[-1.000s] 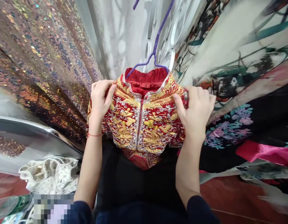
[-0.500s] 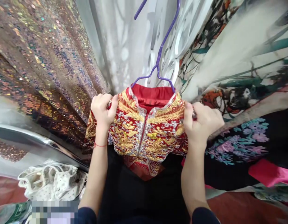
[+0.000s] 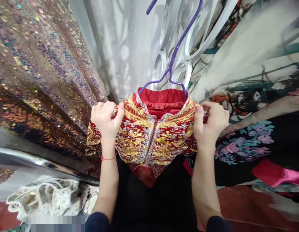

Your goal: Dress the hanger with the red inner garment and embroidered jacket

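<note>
L hand [image 3: 107,117] & R hand [image 3: 211,122], each grip clenched on a shoulder of red/gold embroid. jacket [image 3: 134,137], on purple hanger [image 3: 170,68], btwn them above black fabric [image 3: 155,206], sequin cloth [image 3: 50,64] off L.

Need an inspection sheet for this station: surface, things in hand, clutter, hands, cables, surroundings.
Surface: red floor, partly visible at lower right and lower left.
Things in hand: red-and-gold jacket, embroidered, on a purple hanger; collar label reads S.
Clutter: white dotted fabric, bunched at lower left.
Hands: left hand and right hand each grip one jacket shoulder.
Cables: nothing seen.
Surroundings: sequined fabric on the left; black flowered fabric and pink fabric on the right.
</note>
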{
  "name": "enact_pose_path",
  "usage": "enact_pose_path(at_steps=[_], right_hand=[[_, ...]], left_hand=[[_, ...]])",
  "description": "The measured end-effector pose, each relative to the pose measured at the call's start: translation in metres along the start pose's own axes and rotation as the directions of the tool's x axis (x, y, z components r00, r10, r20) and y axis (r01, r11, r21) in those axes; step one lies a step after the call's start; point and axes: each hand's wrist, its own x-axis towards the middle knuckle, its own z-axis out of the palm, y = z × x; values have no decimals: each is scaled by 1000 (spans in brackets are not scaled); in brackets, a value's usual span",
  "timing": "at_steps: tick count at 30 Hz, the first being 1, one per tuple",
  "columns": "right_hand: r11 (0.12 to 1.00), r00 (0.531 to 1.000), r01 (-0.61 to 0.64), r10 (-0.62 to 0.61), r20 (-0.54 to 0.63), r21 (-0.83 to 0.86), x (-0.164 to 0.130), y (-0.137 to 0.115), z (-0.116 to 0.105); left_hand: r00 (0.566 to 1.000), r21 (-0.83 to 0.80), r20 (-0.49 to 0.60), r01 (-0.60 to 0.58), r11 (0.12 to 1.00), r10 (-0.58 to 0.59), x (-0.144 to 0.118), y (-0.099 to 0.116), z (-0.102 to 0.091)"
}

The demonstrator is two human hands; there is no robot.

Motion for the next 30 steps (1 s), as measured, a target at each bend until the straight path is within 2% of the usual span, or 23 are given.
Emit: enact_pose_path(at_steps=[4, 5, 6, 7, 8, 9, 11, 13, 16, 18, 22, 26, 30], right_hand=[[997, 969, -82, 81, -231, 7, -11, -38, -4], [995, 965, -87, 96, -243, 47, -18, -50, -4], [987, 974, -103, 125, -188, 123, -25, -63, -5], [964, 987, -126, 145, -66, 232, -32, -75, -5], [913, 975, -222, 201, 95, 343, -39, -85, -5], [843, 934, -342, 257, 246, 416, -45, -95, -4], [671, 807, -570, 352, 474, 474, -53, -107, -2], [515, 698, -708, 411, 586, 483, -54, -113, 1], [343, 616, -788, 435, 657, 512, -50, -114, 7], [273, 599, -799, 427, 677, 535, -48, -113, 9], [187, 601, -792, 409, 687, 582, -49, -113, 12], [61, 586, -794, 342, 735, 605, -49, -116, 8], [3, 561, -806, 325, 762, 592, -62, -113, 2]], left_hand=[[1000, 10, 22, -18, 1000, 18, -2, 1, -6], [999, 9, 33, -16, 1000, 16, -2, 2, -7], [999, 9, 42, -13, 1000, 13, -3, 2, -7], [999, 10, 47, -8, 1000, 8, -3, 2, -7], [999, 14, 48, -2, 1000, 1, -4, 2, -7], [999, 19, 44, 4, 1000, -5, -4, 3, -7], [999, 28, 30, 15, 1000, -16, -6, 5, -5], [1000, 40, 16, 26, 999, -27, -8, 7, -5], [999, 64, 1, 41, 997, -41, -12, 9, -5], [999, 71, -4, 54, 996, -54, -14, 9, -6], [998, 68, -7, 67, 995, -66, -18, 12, -8], [996, 89, -4, 85, 992, -85, -22, 16, -9], [991, 79, 49, 120, 990, -124, -24, 23, -15]])
